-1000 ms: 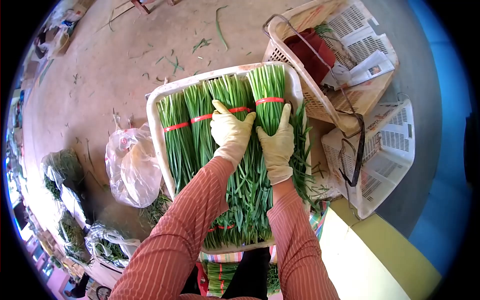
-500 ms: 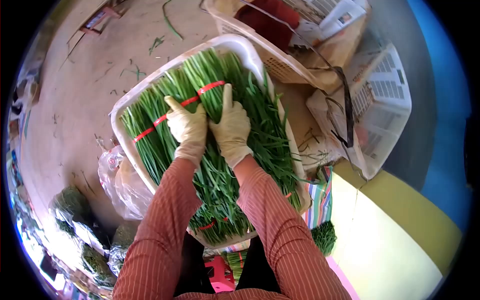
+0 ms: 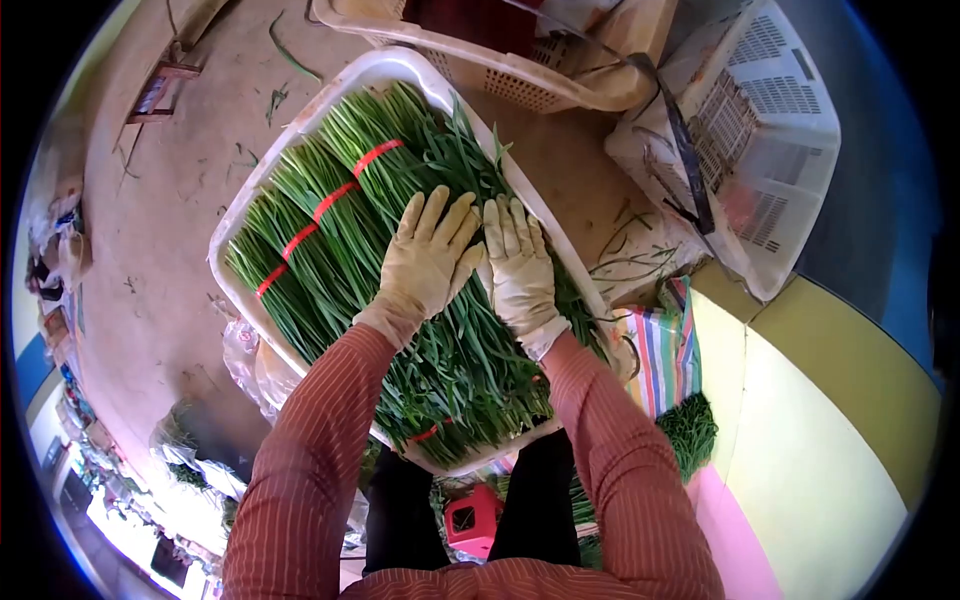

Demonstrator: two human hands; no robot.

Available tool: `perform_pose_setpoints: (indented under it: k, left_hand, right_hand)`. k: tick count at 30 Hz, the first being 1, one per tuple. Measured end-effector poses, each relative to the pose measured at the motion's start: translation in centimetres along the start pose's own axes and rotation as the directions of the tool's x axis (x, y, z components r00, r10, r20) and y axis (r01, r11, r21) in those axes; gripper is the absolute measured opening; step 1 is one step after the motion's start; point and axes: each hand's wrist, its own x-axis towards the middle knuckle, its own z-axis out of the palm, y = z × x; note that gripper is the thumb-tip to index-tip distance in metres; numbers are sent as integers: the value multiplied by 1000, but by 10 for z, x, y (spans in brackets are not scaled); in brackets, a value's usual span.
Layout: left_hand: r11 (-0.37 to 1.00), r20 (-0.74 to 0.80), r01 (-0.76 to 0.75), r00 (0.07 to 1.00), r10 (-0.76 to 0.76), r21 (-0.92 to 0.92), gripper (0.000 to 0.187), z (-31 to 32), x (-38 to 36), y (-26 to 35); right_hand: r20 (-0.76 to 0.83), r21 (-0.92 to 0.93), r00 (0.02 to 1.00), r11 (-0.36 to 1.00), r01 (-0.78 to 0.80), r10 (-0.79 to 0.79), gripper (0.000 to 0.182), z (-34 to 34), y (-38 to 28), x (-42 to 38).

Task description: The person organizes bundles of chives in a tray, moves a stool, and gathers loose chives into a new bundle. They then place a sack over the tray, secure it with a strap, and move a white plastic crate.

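Bundles of long green chives point(image 3: 320, 190), bound with red bands point(image 3: 378, 156), lie side by side in a white plastic crate point(image 3: 390, 62) in front of me. My left hand point(image 3: 425, 265), in a pale glove, rests palm down on the leaves near the crate's middle, fingers stretched out. Beside it, my right hand point(image 3: 520, 265), gloved too, lies flat on the leaves along the crate's right side. Neither hand grips anything. Another red band point(image 3: 430, 432) shows among the chives at the near end.
A beige basket point(image 3: 520, 85) stands beyond the crate, and a white slatted crate point(image 3: 780, 150) is at the right. A striped bag point(image 3: 665, 345) sits near the low yellow wall point(image 3: 820, 400). A red stool point(image 3: 472, 522) is below me; a clear plastic bag point(image 3: 250, 360) lies left.
Both hands have left the banded bundle at the top and moved right and nearer, onto the leaves. Their fingers have straightened out. The bundle now lies level with the others.
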Motion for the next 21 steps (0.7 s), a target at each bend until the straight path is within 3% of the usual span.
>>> perform_pose_setpoints:
  k: [8,10,16,18,21]
  left_hand:
    - [994,-32,27,999,-24,102,49,14,15,4]
    - [993,-103,36,994,-25,110,49,13,15,3]
    - [989,-3,40,999,-40,141,51,8,13,7]
    - [987,-25,42,999,-38,157,52,12,11,6]
    - [989,21,57,998,-60,134,52,13,12,7]
  right_hand:
    - [-47,106,999,994,18,-14,60,22,16,8]
    - [-90,99,996,995,16,-7,58,14,12,11]
    - [-149,194,982,977,-85,115,54,-23,1,-29]
    - [-86,129,981,978,-162,173,56,-20,1,-51]
    - [-94,115,984,984,-139,150,58,-8,6,-59]
